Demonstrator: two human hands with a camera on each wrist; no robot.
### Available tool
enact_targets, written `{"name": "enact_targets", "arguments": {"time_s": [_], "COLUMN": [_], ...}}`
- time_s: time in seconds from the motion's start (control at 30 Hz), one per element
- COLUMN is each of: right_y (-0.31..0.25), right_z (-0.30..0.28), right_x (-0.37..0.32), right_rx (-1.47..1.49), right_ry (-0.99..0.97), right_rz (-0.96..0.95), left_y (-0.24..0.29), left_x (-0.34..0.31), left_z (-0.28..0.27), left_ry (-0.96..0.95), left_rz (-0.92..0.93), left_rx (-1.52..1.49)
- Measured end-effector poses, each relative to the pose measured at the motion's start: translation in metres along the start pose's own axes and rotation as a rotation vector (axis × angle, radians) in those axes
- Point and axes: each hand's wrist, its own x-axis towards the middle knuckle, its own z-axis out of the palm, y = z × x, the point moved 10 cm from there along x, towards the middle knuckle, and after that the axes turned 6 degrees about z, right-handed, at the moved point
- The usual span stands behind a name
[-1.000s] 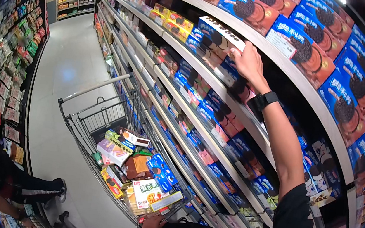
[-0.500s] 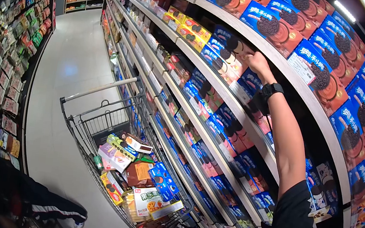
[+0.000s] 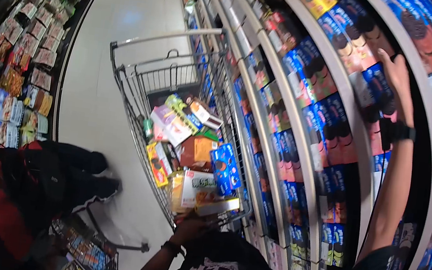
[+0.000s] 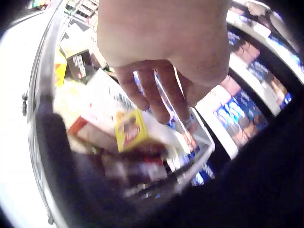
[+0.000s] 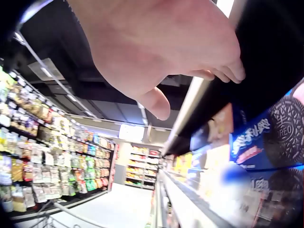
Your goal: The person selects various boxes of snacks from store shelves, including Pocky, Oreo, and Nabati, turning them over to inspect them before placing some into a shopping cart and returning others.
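My right hand [image 3: 397, 76] reaches to a shelf, thumb apart from its loosely extended fingers, nothing in its grasp. In the right wrist view it hovers above blue Oreo cookie boxes [image 5: 249, 142]. My left hand [image 3: 191, 229] is low at the near end of a wire shopping cart [image 3: 158, 38]. Seen from the left wrist, the left hand's fingers [image 4: 164, 90] hang loosely over boxes in the cart, among them one with a yellow end [image 4: 130, 130]. The cart also carries a blue cookie box [image 3: 226, 170] and a white box with green lettering [image 3: 200, 184].
Shelves with pale front edges [image 3: 329, 57] run along the right side. Bagged snacks [image 3: 42, 33] fill the racks across the aisle floor [image 3: 111, 25]. At the lower left, a person in dark and red clothing [image 3: 55, 172] stands by another cart [image 3: 85, 259].
My right hand held a cookie box at the shelf a second ago, then was at the boxes there with its fingers curled; now it is free of them. The head view has swung down and left.
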Motion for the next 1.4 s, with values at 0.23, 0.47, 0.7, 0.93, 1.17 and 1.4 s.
{"name": "enact_targets", "arguments": {"time_s": [0.23, 0.47, 0.7, 0.93, 1.17, 1.4], "right_y": [-0.100, 0.098, 0.264, 0.265, 0.241, 0.218], "right_z": [-0.011, 0.206, 0.138, 0.116, 0.113, 0.096], "right_x": [-0.286, -0.697, -0.846, -0.861, -0.870, -0.874], "right_rx": [0.461, 0.160, 0.189, 0.283, 0.293, 0.353], "right_ry": [-0.179, -1.434, -1.491, -1.434, -1.368, -1.342], "right_rz": [-0.304, -0.199, 0.717, 1.134, 1.175, 1.188], "left_y": [-0.014, -0.241, -0.315, -0.349, -0.379, -0.488], "left_x": [0.059, 0.107, 0.162, 0.155, 0.161, 0.151], "left_z": [-0.246, -0.329, -0.305, -0.313, -0.310, -0.356], "left_ry": [1.029, 0.925, 0.720, 0.812, 0.673, 0.607], "left_rz": [0.001, -0.913, -0.797, -0.815, -0.862, -0.837], "left_rx": [0.004, 0.097, -0.553, -0.905, -0.697, -0.435]}}
